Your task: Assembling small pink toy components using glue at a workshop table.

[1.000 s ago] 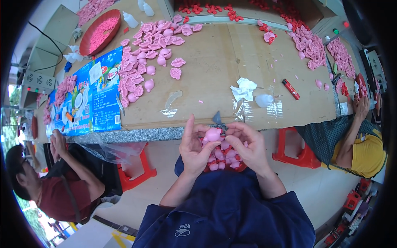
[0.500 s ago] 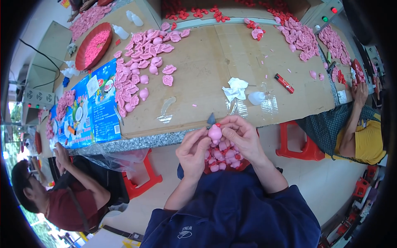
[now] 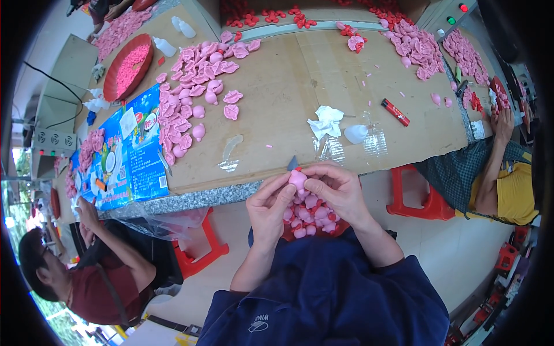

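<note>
Just past the table's front edge, above my lap, a small pink molded toy piece [image 3: 298, 179] with a bit of red at its top is pinched between both hands. My left hand [image 3: 268, 209] grips its left side with thumb and fingers closed. From the right, my right hand [image 3: 339, 193] presses its thumb and fingertips against the piece. Below them, a red container [image 3: 341, 229] on my lap holds many pink pieces [image 3: 314, 217], some with red parts. A dark pointed tip [image 3: 293, 163] shows just beyond the piece; the rest of it is hidden.
Pink pieces [image 3: 187, 95] are heaped on the left of the cardboard-covered table [image 3: 271, 86], others [image 3: 416, 51] at the far right. Crumpled tissue [image 3: 326, 122], a small white bottle [image 3: 356, 134] and a red marker [image 3: 395, 112] lie nearer. Co-workers sit left and right beside red stools [image 3: 199, 248].
My left fingers have closed in on the piece, which has turned slightly and now sits tightly between both hands. The view has shifted a little.
</note>
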The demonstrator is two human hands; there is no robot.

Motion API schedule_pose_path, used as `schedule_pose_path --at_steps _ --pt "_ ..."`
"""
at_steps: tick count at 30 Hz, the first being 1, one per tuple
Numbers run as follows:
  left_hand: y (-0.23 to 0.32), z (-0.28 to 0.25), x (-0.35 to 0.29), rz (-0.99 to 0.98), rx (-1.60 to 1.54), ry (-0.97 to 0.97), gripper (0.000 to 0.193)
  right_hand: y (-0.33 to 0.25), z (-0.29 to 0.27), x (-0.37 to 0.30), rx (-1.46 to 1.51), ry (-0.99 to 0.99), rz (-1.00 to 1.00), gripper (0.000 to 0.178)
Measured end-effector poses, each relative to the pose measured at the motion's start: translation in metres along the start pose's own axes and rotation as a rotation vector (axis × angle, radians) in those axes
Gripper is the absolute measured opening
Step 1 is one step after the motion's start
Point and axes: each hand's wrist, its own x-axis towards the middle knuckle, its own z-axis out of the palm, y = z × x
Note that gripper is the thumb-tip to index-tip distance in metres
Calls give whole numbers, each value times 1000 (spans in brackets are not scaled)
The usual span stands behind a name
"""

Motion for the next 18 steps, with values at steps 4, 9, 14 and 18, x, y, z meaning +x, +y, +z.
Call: schedule_pose_path --at_steps 4,9,14,18 --pt "0 -1 0 22 6 -15 26 -2 -1 0 85 -42 113 18" --pt "-1 0 -1 15 -20 28 26 -5 1 0 121 -31 132 19" --pt "1 0 -1 22 -47 22 25 -3 -1 0 65 -47 115 19" --pt "2 0 -1 21 -37 23 23 -5 0 -1 52 -42 104 20"
